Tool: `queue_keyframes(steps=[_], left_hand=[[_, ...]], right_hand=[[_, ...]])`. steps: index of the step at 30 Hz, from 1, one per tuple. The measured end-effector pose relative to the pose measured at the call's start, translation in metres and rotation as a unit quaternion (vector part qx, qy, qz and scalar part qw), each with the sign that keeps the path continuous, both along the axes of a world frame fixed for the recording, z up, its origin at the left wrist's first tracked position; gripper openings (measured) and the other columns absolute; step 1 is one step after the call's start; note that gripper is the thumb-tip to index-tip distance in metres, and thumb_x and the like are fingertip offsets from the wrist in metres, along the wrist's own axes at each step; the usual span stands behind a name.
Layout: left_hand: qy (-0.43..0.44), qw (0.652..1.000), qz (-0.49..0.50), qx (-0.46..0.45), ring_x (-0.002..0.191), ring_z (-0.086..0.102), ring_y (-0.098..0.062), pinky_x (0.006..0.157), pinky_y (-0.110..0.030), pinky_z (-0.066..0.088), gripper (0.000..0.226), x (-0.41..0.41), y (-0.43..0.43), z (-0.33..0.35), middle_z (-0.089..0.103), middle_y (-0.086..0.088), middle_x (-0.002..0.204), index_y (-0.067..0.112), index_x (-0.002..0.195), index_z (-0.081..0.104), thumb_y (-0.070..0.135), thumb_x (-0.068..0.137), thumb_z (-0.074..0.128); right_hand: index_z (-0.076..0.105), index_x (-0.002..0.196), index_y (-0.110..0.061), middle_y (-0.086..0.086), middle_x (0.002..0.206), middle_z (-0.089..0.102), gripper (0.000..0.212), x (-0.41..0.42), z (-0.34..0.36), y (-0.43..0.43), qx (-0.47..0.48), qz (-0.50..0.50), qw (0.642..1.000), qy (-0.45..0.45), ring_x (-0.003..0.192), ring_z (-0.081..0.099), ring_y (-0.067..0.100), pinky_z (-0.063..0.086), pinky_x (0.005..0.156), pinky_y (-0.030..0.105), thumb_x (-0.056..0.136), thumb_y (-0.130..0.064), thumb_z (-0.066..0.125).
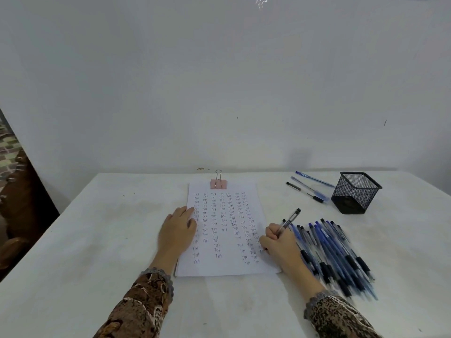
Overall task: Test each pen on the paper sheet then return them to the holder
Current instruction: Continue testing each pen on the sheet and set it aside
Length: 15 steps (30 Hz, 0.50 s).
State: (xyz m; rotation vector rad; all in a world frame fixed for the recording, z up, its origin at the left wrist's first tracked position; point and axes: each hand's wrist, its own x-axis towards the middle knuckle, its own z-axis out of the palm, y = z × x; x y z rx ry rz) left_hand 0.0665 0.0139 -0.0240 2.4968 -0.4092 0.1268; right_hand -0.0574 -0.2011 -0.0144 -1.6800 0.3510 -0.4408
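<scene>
Right hand [278, 242] fingers curled, pinching a clear pen [290, 219] over the paper sheet's [227, 268] right edge. Left hand [177, 230] lies flat, fingers straight and close together, on the sheet's left edge. Pen tip hidden behind the right fingers, paper contact unclear; pen pile [334, 254] just beside that hand is blurred, mesh holder [355, 192] stands far right.

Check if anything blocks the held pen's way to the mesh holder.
Nothing visible blocks the pen in the right hand. Only flat things lie near its path: the pen pile right of the hand and three loose pens left of the holder.
</scene>
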Motion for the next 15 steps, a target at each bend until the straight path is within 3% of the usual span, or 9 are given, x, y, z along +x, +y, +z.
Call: queue_keyframes(steps=[5, 15], left_hand=[[-0.006, 1.0, -0.002, 0.008, 0.128, 0.036, -0.022, 0.105, -0.034, 0.031, 0.042, 0.0002, 0.0002, 0.0012, 0.037, 0.004, 0.145, 0.023, 0.137, 0.042, 0.024, 0.096, 0.033], [-0.005, 1.0, -0.007, 0.0, 0.128, 0.036, -0.02, 0.106, -0.033, 0.03, 0.042, -0.0004, 0.0013, 0.0002, 0.037, 0.005, 0.144, 0.022, 0.137, 0.042, 0.025, 0.096, 0.034]], right_hand=[[0.025, 0.044, -0.024, -0.013, 0.047, 0.026, 0.054, -0.0018, 0.0013, 0.0015, -0.003, -0.044, 0.999, -0.001, 0.046, 0.024, 0.007, 0.025, 0.054, 0.024, 0.067, 0.019, 0.049], [0.024, 0.05, -0.019, -0.01, 0.049, 0.026, 0.05, -0.0043, 0.0046, 0.0045, -0.016, -0.056, 0.998, -0.01, 0.044, 0.023, 0.003, 0.026, 0.052, 0.017, 0.068, 0.02, 0.049]])
